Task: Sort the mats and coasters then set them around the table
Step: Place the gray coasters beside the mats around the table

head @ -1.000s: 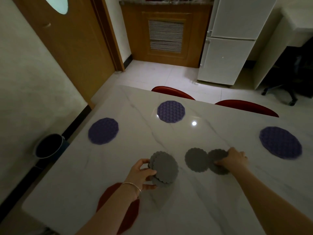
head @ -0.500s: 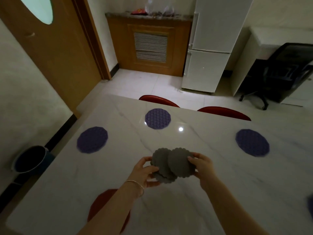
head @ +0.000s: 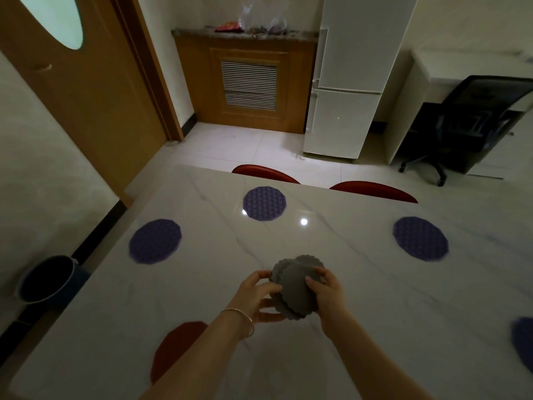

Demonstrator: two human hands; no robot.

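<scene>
- The bucket (head: 47, 280) stands on the floor at the far left, beside the table (head: 360, 284); it has no part in the task.
- The left mat (head: 155, 241) lies flat near the left edge of the table, well apart from the hands.
- The red mat (head: 176, 349) lies flat near the front edge, partly under the left forearm as seen from above; I cannot tell if the arm touches it.
- The left hand (head: 258, 298) holds the left rim of the coasters (head: 297, 287): the thumb lies on top at the rim, and the other fingers curl under the pile.
- The coasters are a small grey pile, above the table at its middle, between the two hands. The discs are not lined up; one shows behind the top one, shifted away from the person.
- The far mat (head: 264, 202) lies at the far edge, in front of a red chair (head: 265, 173).
- The right hand (head: 328, 293) pinches the right rim of the pile, fingers on top and close together; the thumb is hidden.
- Both hands are equally near, one on each side. I judge that the next move is to square the pile, or to slide off the top disc to the right.
- The right mat (head: 420, 238) lies flat, well apart; one more mat (head: 523, 346) is cut by the right border.
</scene>
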